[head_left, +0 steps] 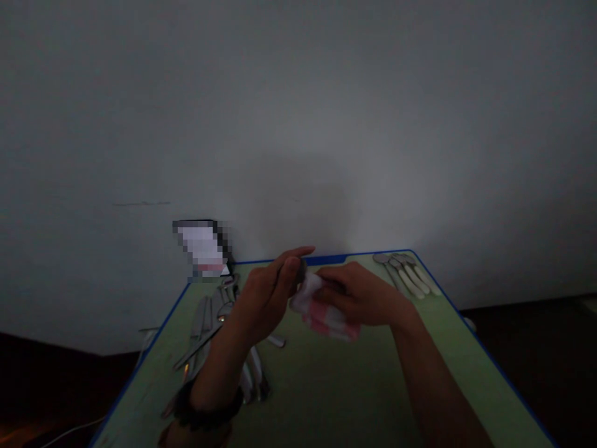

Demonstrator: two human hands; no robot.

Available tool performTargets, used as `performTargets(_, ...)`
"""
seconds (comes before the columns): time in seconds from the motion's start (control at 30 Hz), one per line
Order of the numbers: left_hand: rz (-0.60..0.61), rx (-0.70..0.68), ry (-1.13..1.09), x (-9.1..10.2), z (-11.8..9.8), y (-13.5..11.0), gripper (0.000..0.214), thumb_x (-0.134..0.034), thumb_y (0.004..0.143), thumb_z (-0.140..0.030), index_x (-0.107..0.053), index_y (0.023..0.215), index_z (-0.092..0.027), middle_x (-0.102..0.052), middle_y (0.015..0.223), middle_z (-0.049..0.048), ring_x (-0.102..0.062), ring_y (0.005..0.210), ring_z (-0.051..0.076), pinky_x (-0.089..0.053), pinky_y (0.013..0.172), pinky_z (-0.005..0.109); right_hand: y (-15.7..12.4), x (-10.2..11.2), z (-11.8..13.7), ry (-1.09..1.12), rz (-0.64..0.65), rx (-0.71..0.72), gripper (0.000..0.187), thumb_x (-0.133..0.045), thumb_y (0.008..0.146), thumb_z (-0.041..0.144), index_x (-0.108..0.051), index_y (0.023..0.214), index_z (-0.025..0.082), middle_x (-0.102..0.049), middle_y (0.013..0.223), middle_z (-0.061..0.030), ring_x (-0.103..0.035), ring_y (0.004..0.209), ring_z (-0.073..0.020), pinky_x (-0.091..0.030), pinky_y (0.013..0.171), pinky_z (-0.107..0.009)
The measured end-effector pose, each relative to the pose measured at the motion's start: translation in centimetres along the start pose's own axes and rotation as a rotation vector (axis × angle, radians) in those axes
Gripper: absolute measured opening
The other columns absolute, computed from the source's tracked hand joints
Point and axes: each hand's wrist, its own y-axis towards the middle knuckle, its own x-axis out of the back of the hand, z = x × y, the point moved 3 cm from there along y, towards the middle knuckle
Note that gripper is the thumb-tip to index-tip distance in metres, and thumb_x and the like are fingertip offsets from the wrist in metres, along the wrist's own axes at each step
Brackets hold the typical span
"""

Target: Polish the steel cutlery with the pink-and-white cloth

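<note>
Grips a small dark utensil [301, 272] in the left hand [268, 297], fingers clamped on it, raised just above the green bench [326, 386]. Presses a pink-and-white checked cloth [329, 317] against that utensil with the right hand [361, 297], fingers closed round the bunched cloth. Cannot tell spoon from fork in this dim light (shows only a dark rounded end past the thumb, touching the cloth on its left side). Wears a dark wristband [208, 415] on the left wrist, nearer than the cloth and to its left.

Looks like wiping, somewhere in the middle of it. Beyond the cloth to the right, laid side by side: a neat row of pale-handled spoons [408, 274], seemingly finished with. To the left of the cloth, partly hidden under the left forearm: a loose heap of cutlery [214, 323], seemingly yet to be gone through. Judging by that, more left in the heap than set down in the row, with one piece in hand.
</note>
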Motion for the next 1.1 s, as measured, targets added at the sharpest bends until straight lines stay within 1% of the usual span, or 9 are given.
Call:
performTargets(0.1,-0.101,-0.019,0.065,0.6,-0.1,0.0,0.038,-0.031,0.093,-0.038,-0.048,0.121,-0.019,-0.054,0.065,-0.0021,-0.049,0.054,0.010,-0.039,0.050,0.019,0.1,0.5,-1.1,0.149,-0.093,-0.066,0.015,-0.045,0.084,0.024,-0.055,0.075,0.016,-0.048,0.060,0.0039,-0.039,0.053,-0.0072,-0.028,0.049,-0.020)
performTargets(0.2,-0.159,0.010,0.097,1.2,0.3,0.0,0.031,-0.031,0.092,-0.036,-0.052,0.107,-0.018,-0.045,0.055,-0.0057,-0.043,0.048,0.010,-0.033,0.046,0.019,0.2,1.2,-2.3,0.307,-0.330,-0.133,0.018,-0.046,0.084,0.030,-0.057,0.080,0.016,-0.050,0.064,0.0023,-0.041,0.057,-0.0080,-0.030,0.049,-0.020)
performTargets(0.27,-0.051,0.017,0.168,1.1,0.7,0.1,0.026,-0.035,0.091,-0.035,-0.054,0.095,-0.018,-0.048,0.058,-0.0044,-0.046,0.051,0.011,-0.036,0.050,0.021,0.3,1.2,-2.9,0.430,-0.493,-0.175,0.021,-0.048,0.083,0.035,-0.057,0.083,0.016,-0.051,0.065,0.0017,-0.042,0.056,-0.0083,-0.031,0.048,-0.020)
performTargets(0.37,0.262,0.011,0.187,-0.1,1.5,0.2,0.023,-0.044,0.087,-0.036,-0.056,0.092,-0.018,-0.060,0.076,0.0007,-0.055,0.066,0.014,-0.043,0.061,0.025,0.8,0.5,-3.0,0.667,-0.645,-0.192,0.025,-0.050,0.081,0.041,-0.057,0.087,0.018,-0.052,0.067,0.0014,-0.044,0.056,-0.0091,-0.034,0.048,-0.020)
performTargets(0.5,0.474,0.015,-0.057,-1.9,1.6,0.1,0.026,-0.042,0.088,-0.037,-0.055,0.098,-0.017,-0.063,0.094,0.0057,-0.059,0.083,0.017,-0.046,0.075,0.028,1.7,-1.0,-2.3,0.939,-0.709,-0.161,0.027,-0.052,0.079,0.045,-0.056,0.090,0.020,-0.055,0.072,0.0009,-0.046,0.056,-0.0091,-0.037,0.049,-0.021)
performTargets(0.63,0.532,0.089,-0.209,-2.8,1.2,0.1,0.035,-0.029,0.093,-0.038,-0.055,0.091,-0.015,-0.058,0.063,-0.0006,-0.056,0.057,0.012,-0.047,0.062,0.025,2.2,-2.1,-2.5,1.056,-0.718,-0.229,0.031,-0.055,0.075,0.049,-0.055,0.081,0.019,-0.051,0.065,0.0019,-0.042,0.050,-0.0083,-0.036,0.043,-0.020)
performTargets(0.77,0.515,0.141,-0.179,-2.7,1.5,0.0,0.036,-0.030,0.091,-0.041,-0.054,0.093,-0.015,-0.050,0.051,-0.0050,-0.047,0.043,0.009,-0.041,0.046,0.020,2.6,-2.8,-4.2,1.215,-0.785,-0.291,0.031,-0.054,0.075,0.049,-0.055,0.081,0.019,-0.054,0.068,0.0001,-0.049,0.054,-0.0107,-0.041,0.049,-0.023)
performTargets(0.97,0.647,0.168,-0.100,-2.9,1.5,-0.7,0.032,-0.029,0.091,-0.036,-0.054,0.092,-0.017,-0.054,0.052,-0.0043,-0.051,0.044,0.010,-0.041,0.045,0.020,2.5,-2.2,-6.7,1.296,-1.018,-0.274,0.025,-0.053,0.076,0.042,-0.057,0.087,0.019,-0.058,0.083,-0.0030,-0.053,0.068,-0.0119,-0.045,0.061,-0.024)
performTargets(1.1,0.494,0.150,-0.163,-2.6,1.3,-0.1,0.026,-0.034,0.090,-0.035,-0.052,0.095,-0.017,-0.051,0.060,-0.0045,-0.048,0.045,0.008,-0.039,0.044,0.019,2.1,-1.2,-6.2,1.207,-0.890,-0.177,0.025,-0.058,0.074,0.041,-0.059,0.088,0.020,-0.057,0.080,-0.0005,-0.050,0.063,-0.0101,-0.042,0.057,-0.023)
